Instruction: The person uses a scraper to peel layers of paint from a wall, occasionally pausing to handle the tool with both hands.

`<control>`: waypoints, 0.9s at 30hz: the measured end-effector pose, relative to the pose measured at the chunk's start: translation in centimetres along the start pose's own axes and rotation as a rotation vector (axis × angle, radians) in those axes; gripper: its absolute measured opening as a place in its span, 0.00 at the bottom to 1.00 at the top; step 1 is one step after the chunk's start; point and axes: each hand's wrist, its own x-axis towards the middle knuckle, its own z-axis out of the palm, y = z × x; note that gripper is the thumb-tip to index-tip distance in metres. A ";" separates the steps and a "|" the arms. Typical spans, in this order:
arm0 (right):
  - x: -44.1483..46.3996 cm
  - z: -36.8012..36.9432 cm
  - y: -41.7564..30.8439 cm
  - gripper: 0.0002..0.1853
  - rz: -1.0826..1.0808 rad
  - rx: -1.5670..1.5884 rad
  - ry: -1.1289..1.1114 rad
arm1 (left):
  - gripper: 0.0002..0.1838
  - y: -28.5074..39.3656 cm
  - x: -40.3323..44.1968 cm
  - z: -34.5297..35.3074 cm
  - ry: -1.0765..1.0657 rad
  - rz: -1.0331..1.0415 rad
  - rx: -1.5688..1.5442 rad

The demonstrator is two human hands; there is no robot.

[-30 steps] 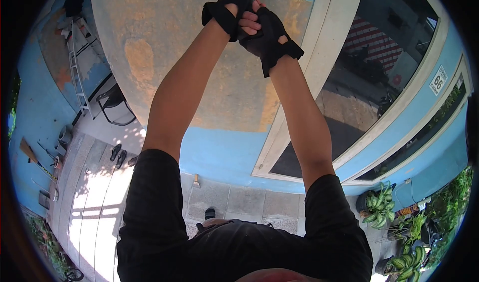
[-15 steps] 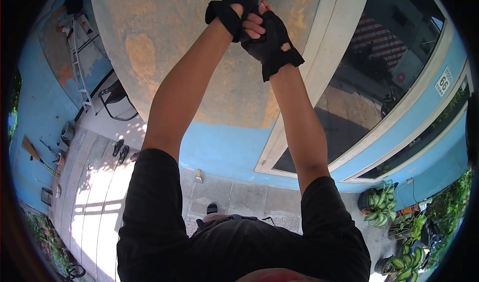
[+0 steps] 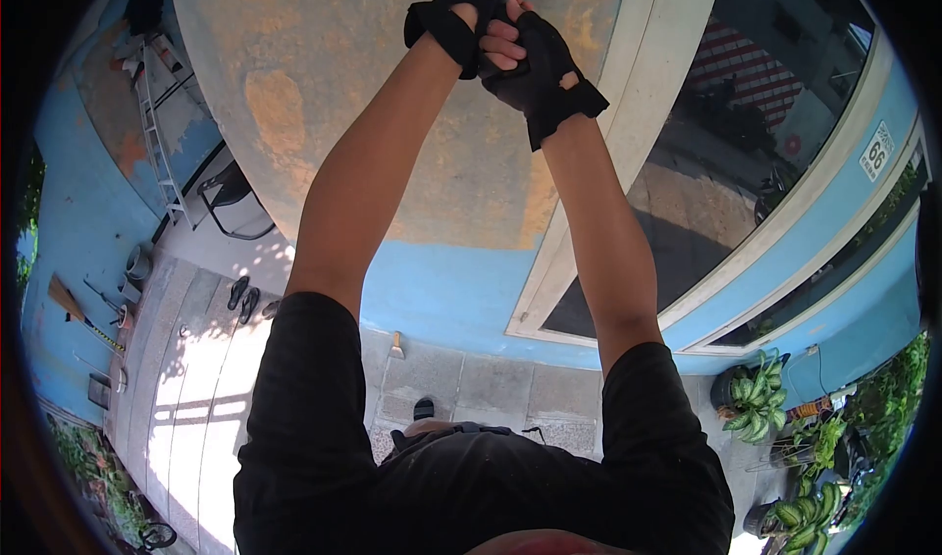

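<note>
Both hands wear black fingerless gloves and are raised together at the top of the head view, against the wall [image 3: 373,113]. My left hand [image 3: 463,17] is closed, its fingers mostly hidden at the upper edge. Just right of it and touching it, my right hand [image 3: 530,64] has its fingers curled in a grip. Whatever lies between the two hands is hidden by the gloves. Around them the wall shows a large rough grey and tan patch with orange-yellow areas, bordered by light blue paint.
To the right stands a glass pane in a pale frame [image 3: 638,54]. A small wooden-handled tool [image 3: 396,345] lies on the paving by the wall. Potted plants [image 3: 754,403] stand lower right. At left are a ladder [image 3: 157,133], a person [image 3: 144,5], a chair [image 3: 231,197], sandals [image 3: 243,300] and a broom [image 3: 69,302].
The view has shifted slightly, so the surroundings sit a little further right. My right hand and forearm appear slightly further right; both hands keep their closed grip by the wall.
</note>
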 end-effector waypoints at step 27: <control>1.0 0.3 -1.5 0.04 0.045 -0.044 -0.032 | 0.24 1.1 -1.1 0.2 -0.097 -0.161 -0.107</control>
